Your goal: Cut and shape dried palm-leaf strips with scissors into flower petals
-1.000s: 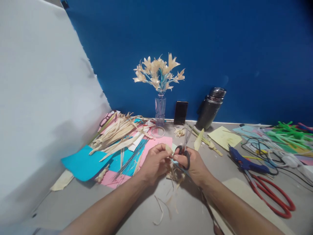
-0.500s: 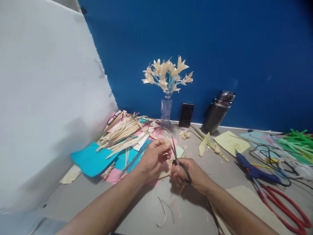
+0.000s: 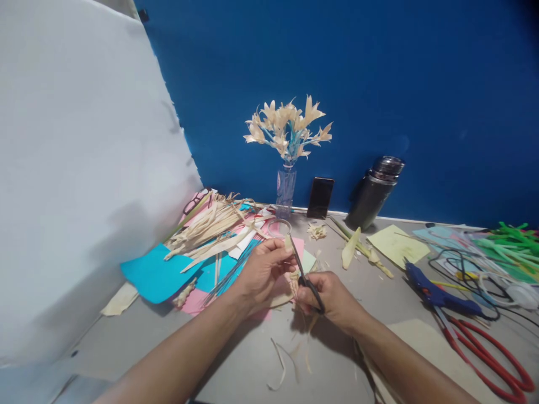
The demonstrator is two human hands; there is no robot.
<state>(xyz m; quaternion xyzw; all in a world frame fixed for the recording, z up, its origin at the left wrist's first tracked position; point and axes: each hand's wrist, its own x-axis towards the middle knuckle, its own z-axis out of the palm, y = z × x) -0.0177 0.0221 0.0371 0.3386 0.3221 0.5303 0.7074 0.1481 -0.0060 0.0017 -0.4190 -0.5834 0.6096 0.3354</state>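
Observation:
My left hand (image 3: 267, 272) pinches a small pale piece of husk (image 3: 288, 243) between thumb and fingertips. In my right hand (image 3: 326, 297) are small black-handled scissors (image 3: 300, 262), their blades pointing up and away, at the edge of the husk piece. Whether the blades touch it I cannot tell. Under and around both hands lie pink paper and thin husk scraps (image 3: 275, 359). Just beyond my left hand is a roll of tape (image 3: 279, 227).
Dried husks (image 3: 210, 224) lie on blue paper (image 3: 158, 272) at left. A clear vase (image 3: 286, 193) of husk flowers (image 3: 290, 126), a phone (image 3: 320, 197) and a flask (image 3: 374, 193) stand behind. At right are a glue gun (image 3: 442, 294) and red-handled scissors (image 3: 492, 353).
The scissor blades have closed together and tilted left toward the husk piece. My left hand has hardly moved.

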